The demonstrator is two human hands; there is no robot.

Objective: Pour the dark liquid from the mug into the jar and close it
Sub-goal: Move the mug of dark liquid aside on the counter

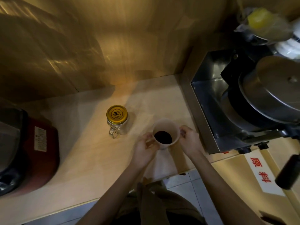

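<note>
Fingers (148,137) on mug (168,125) — jar (117,122) apart

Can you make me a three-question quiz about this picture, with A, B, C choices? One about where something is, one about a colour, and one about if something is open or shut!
1. Where is the jar compared with the mug?
A. To its left
B. To its right
C. Inside it

2. What colour is the jar's lid?
A. Blue
B. Gold
C. White

3. Is the jar open or closed?
A. Open, lid lying beside it
B. Closed, lid on top
C. Open, lid in a hand

Answers:
1 A: the jar stands on the counter left of the mug.
2 B: the lid looks gold.
3 B: the lid sits on the jar, while the left hand and right hand are at the mug.
</note>
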